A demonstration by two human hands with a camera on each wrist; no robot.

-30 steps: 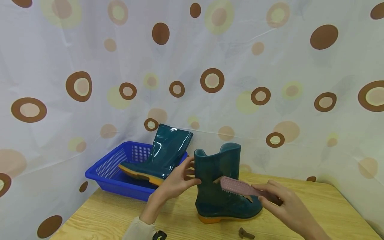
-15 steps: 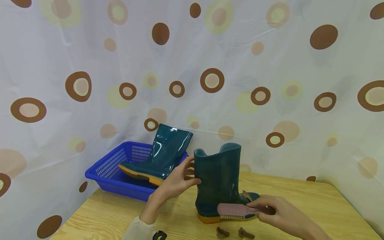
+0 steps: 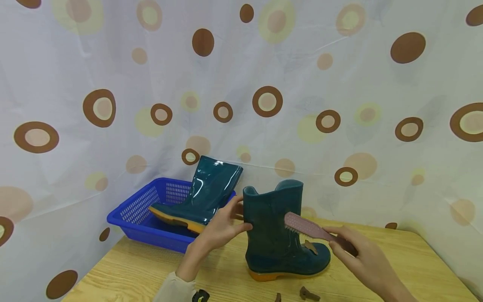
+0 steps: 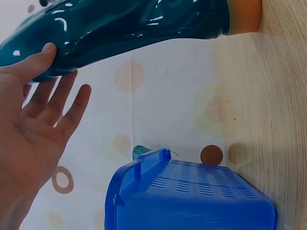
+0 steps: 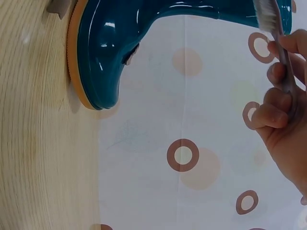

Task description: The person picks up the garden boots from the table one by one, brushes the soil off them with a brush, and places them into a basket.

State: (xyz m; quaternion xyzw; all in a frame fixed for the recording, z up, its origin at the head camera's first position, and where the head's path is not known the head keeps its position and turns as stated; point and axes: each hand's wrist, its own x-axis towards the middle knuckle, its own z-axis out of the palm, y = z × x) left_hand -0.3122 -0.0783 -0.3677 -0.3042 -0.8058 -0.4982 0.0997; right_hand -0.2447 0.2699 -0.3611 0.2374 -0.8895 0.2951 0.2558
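A dark green rubber boot (image 3: 269, 247) with an orange sole stands upright on the table, toe to the right. My left hand (image 3: 222, 226) grips the back of its shaft, thumb on the near side; the left wrist view shows the thumb and fingers around the boot (image 4: 144, 24). In my right hand (image 3: 364, 260) is the handle of a pink brush (image 3: 305, 226), its head at the front of the shaft, bristles facing down and left. A brown piece (image 3: 311, 247) lies on the boot's instep. The right wrist view shows the brush (image 5: 283, 52) near the shaft's upper part.
A blue basket (image 3: 151, 239) at the left holds a second green boot (image 3: 215, 188), leaning. Brown pieces (image 3: 309, 294) lie on the wooden table (image 3: 377, 247) near its front. A patterned curtain (image 3: 294, 71) hangs behind.
The brush dropped from the shaft to the lower foot, then rose back to the shaft's front. A brown piece left the shaft; another appeared on the table. My left hand stays almost still.
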